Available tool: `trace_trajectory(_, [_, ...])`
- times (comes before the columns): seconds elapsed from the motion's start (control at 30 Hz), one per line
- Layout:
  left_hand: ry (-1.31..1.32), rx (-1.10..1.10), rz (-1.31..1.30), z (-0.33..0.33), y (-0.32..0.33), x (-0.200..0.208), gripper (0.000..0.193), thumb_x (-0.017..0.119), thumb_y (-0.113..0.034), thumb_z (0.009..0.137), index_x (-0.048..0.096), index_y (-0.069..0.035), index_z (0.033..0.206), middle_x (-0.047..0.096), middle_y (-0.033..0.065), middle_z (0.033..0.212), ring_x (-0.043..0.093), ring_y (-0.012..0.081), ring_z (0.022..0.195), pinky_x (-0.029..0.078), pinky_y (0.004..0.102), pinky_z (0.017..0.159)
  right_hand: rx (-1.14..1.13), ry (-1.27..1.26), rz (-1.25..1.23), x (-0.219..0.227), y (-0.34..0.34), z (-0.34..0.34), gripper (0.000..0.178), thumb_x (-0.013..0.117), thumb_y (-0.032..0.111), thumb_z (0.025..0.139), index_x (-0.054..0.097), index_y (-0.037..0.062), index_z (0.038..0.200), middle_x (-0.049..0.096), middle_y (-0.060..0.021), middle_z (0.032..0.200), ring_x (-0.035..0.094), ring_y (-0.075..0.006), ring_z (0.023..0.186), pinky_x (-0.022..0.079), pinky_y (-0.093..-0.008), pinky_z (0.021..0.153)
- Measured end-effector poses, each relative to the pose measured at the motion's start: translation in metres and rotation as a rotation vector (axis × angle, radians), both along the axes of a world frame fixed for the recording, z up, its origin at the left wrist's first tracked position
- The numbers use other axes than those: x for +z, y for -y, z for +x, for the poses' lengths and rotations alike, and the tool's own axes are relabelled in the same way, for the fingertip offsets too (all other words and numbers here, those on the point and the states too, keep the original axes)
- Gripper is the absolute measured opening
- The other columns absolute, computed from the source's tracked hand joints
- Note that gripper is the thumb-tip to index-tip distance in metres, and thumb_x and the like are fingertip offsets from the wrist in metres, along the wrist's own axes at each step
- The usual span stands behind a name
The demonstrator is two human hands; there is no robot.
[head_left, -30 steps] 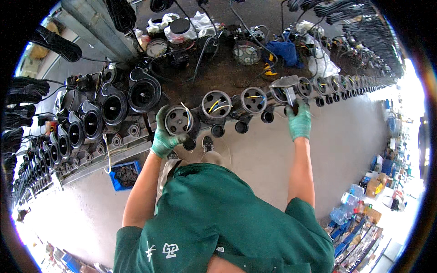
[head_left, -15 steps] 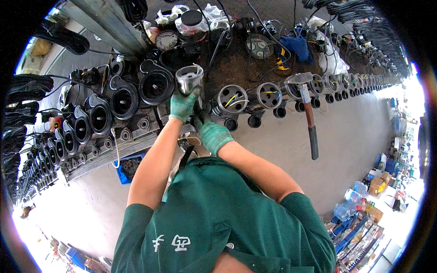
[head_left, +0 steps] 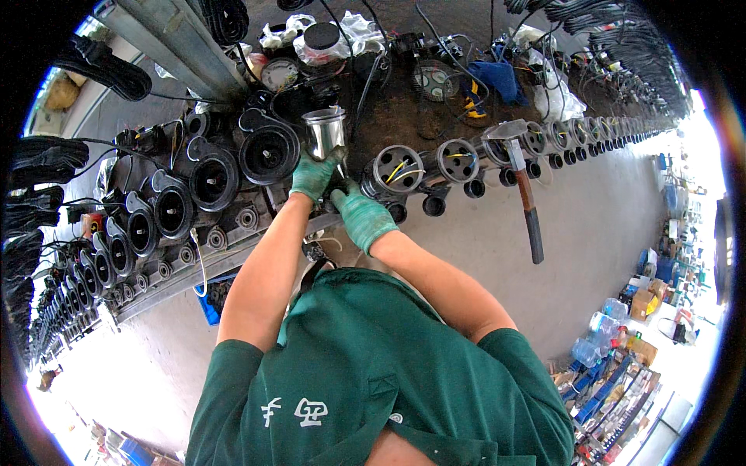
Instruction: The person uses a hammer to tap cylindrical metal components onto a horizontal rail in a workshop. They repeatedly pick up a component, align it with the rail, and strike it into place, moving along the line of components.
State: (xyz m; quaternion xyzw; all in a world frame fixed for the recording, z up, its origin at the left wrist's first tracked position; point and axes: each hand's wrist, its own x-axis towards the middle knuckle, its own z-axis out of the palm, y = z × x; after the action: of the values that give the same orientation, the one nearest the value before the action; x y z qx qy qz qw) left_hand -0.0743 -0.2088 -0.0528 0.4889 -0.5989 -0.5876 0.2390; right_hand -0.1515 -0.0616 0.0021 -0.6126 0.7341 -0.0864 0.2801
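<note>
Now both hands (gloved) — left [head_left: 312,175], right [head_left: 362,217] — metal cylinder [head_left: 325,133] raised higher.

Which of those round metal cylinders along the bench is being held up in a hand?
The shiny silver metal cylinder gripped upright by the left hand; the other round housings lie in their row.

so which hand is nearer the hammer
Right. The right hand is at the bench edge, well short of the hammer on its far side; the left hand, holding the metal cylinder, is farther away.
</note>
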Motion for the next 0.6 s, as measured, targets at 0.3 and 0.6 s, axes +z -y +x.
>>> trace_trajectory(0.3, [-0.240,-0.002,0.345,0.026,-0.031,0.016,0.084,0.091,-0.033,0.080,0.046,0.000,0.142,0.066,0.0135,0.127,0.064,0.0235,0.111,0.053,0.0389,0.096,0.118,0.095,0.140,0.089,-0.011,-0.009,0.049,0.067,0.002,0.084,0.053,0.0047,0.131,0.060,-0.0276,0.124,0.066,-0.0460,0.107,0.055,-0.0523,0.088])
trace_trajectory(0.6, [-0.412,-0.134,0.587,0.070,-0.063,0.009,0.080,0.091,-0.036,0.078,0.052,-0.003,0.140,0.065,0.0092,0.123,0.063,0.0197,0.107,0.054,0.0378,0.093,0.284,0.102,0.118,0.117,-0.022,0.022,0.029,0.066,0.016,0.090,0.060,0.0079,0.117,0.068,-0.0239,0.108,0.070,-0.0443,0.092,0.056,-0.0538,0.077])
